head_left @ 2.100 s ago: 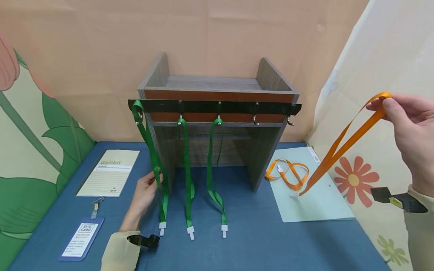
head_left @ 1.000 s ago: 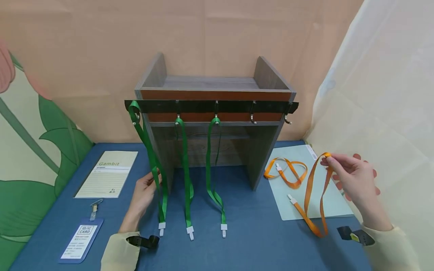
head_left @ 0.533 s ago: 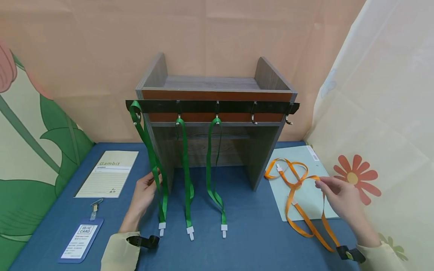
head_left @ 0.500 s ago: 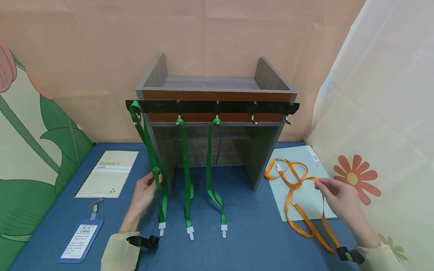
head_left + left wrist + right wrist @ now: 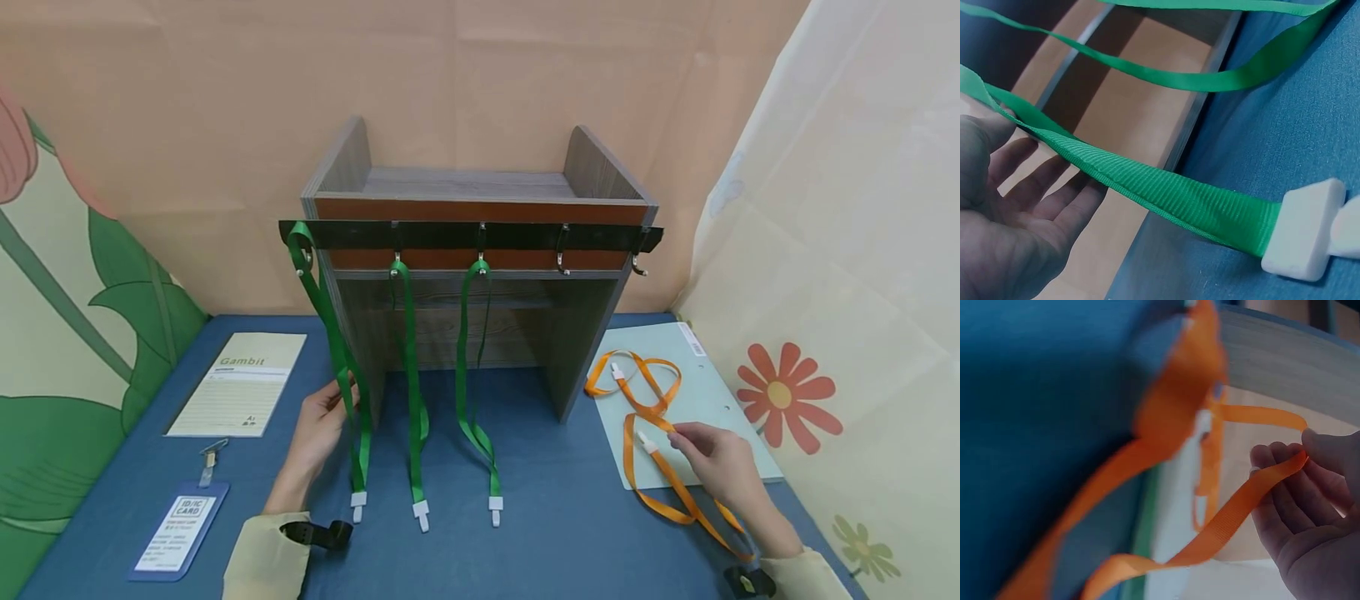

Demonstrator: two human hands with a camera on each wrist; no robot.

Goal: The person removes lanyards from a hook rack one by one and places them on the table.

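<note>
My left hand [image 5: 315, 433] holds the strap of the leftmost green lanyard [image 5: 363, 458] between thumb and fingers. This lanyard hangs from the end hook of a black rail [image 5: 517, 237], its white clip [image 5: 1304, 231] low over the cloth. Two more green lanyards [image 5: 415, 383] hang from the neighbouring hooks. At the right, my right hand [image 5: 720, 467] pinches the loop of an orange lanyard [image 5: 1229, 519] just above the table. Its white clip [image 5: 647, 442] lies over a pale blue folder [image 5: 712, 383]. Another orange lanyard [image 5: 652, 412] lies looped on that folder, close to the held strap.
Behind the lanyards stands a grey wooden shelf [image 5: 592, 333] carrying the rail. Two right-hand hooks [image 5: 562, 262] bear nothing. A Gambit notebook [image 5: 251, 392] and a blue ID card holder [image 5: 180, 533] lie left on the blue tablecloth [image 5: 555, 500].
My right hand has come down and leftward from high at the right, laying much of the orange lanyard over the folder and tablecloth. My left hand keeps its place on the green lanyard.
</note>
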